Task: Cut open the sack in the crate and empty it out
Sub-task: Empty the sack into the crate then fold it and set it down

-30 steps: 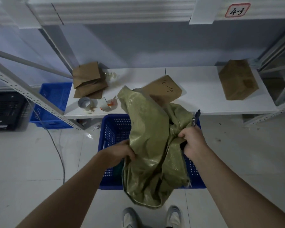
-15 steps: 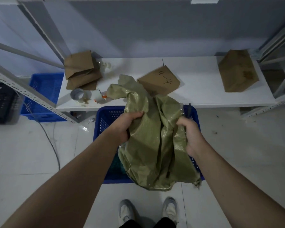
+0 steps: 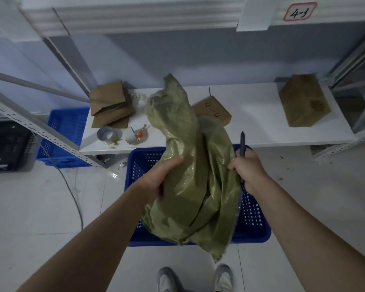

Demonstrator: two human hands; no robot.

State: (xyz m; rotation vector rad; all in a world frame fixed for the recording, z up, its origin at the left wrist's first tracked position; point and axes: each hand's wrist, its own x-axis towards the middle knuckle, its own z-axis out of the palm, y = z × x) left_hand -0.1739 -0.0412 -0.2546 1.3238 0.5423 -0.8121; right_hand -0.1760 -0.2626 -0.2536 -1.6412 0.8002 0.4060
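Note:
A crumpled olive-green woven sack [image 3: 190, 178] hangs in the air above the blue plastic crate [image 3: 253, 218] on the floor. My left hand [image 3: 158, 178] grips the sack's left side. My right hand [image 3: 251, 169] grips its right edge and also holds a thin dark knife [image 3: 242, 144] that points up. The sack's top corner rises in front of the shelf and its bottom corner droops past the crate's near wall. The sack hides most of the crate's inside.
A white shelf [image 3: 251, 127] stands behind the crate, with cardboard pieces [image 3: 110, 106], a tape roll [image 3: 106, 134], a marked box [image 3: 214, 111] and a brown box [image 3: 303, 102]. Another blue crate [image 3: 65, 131] and a cable [image 3: 72, 190] lie left. My shoes [image 3: 198, 279] are below.
Both hands have lifted the sack higher over the crate, so its top now stands upright. My left hand has shifted its grip up the sack's left side.

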